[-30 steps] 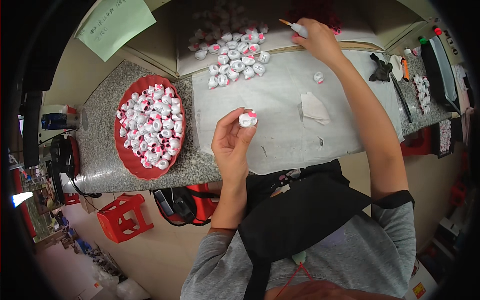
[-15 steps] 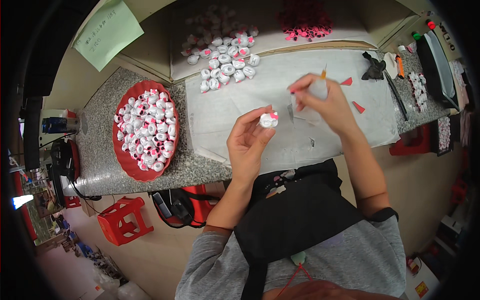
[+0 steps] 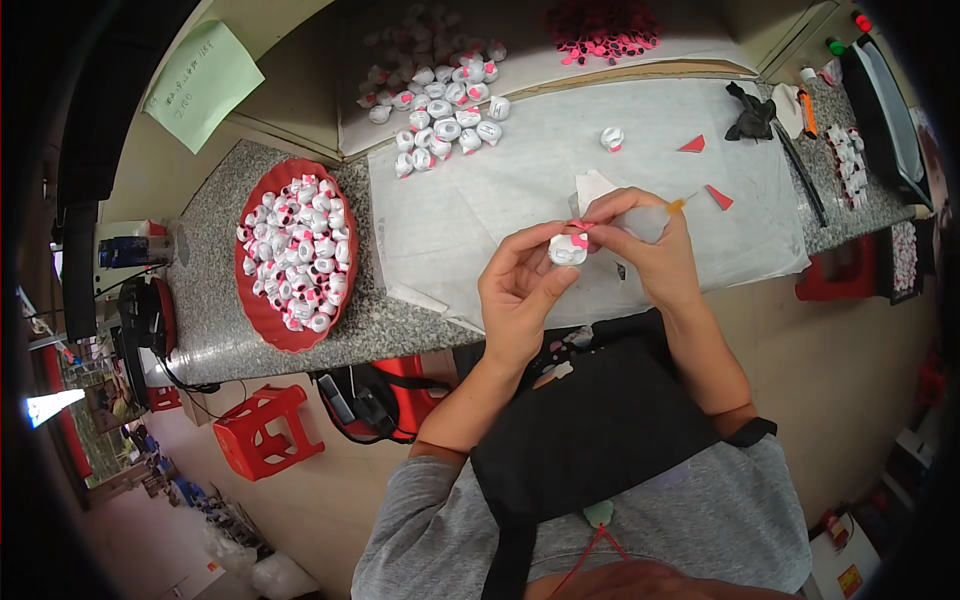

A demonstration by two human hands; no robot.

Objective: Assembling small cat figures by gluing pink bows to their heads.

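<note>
My left hand (image 3: 518,287) is closed on a small white cat-head figure (image 3: 566,251) with a pink bow, pinched between thumb and fingers. Meeting it from the other side, my right hand (image 3: 662,255) pinches a small pink piece (image 3: 578,227) against the figure's upper edge. Tucked in that same right hand is a translucent squeeze bottle (image 3: 647,222) with an orange needle tip, which points away from the figure. Both hands are above a white sheet (image 3: 450,240) on the counter. My fingertips partly hide the pink piece.
A red scalloped dish (image 3: 250,312) piled with similar figures stands on the left. More white figures (image 3: 440,115) and a heap of pink-and-black pieces (image 3: 605,45) are at the back. One figure (image 3: 613,140), red scraps (image 3: 719,197) and a black rod (image 3: 800,180) lie to the right.
My right hand has come down and left to meet the figure, bringing the small pink piece against it. My left hand has shifted slightly right. The single figure on the sheet now shows.
</note>
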